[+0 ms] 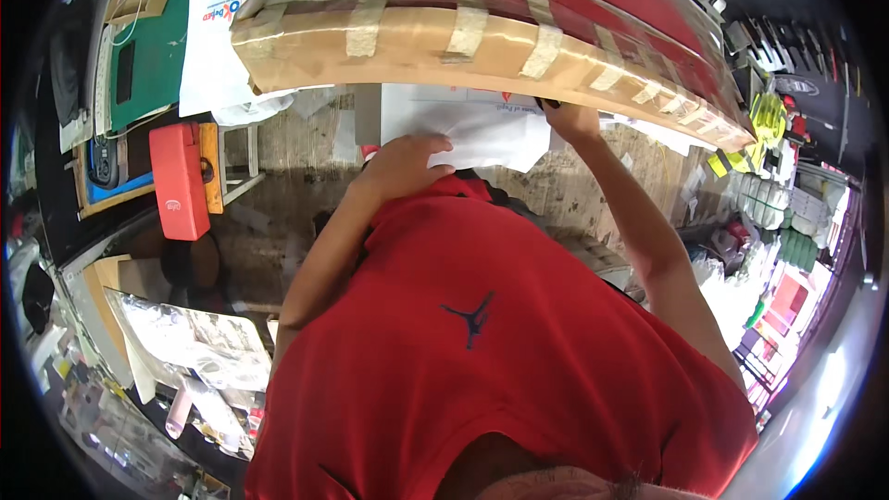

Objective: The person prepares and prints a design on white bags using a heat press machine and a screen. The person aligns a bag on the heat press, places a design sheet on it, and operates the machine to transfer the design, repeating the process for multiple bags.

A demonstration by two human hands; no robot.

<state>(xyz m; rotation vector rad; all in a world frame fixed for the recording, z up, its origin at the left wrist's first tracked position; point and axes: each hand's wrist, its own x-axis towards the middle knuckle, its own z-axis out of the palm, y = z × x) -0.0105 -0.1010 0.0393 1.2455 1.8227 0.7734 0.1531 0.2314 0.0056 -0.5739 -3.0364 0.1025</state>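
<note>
White printed sheets [472, 130] lie in front of my body, running under the taped edge of a brown-covered table [407, 37]. My left hand [412, 162] rests at the near left part of the sheets, its fingers stretched out and the thumb apart, holding nothing. At the right end of the sheets, just below the table edge, my right hand [572, 122] is closed. A small dark piece [548, 104] shows at its fingers; its kind cannot be made out, as the table edge hides part of it.
A red box [179, 181] stands on a wooden stool [243, 167] at the left. Behind it are a green board [148, 74] and a large white sheet [208, 46]. Bundled goods [787, 204] and yellow strips [764, 130] sit at the right. Paper scraps litter the wooden floor [296, 167].
</note>
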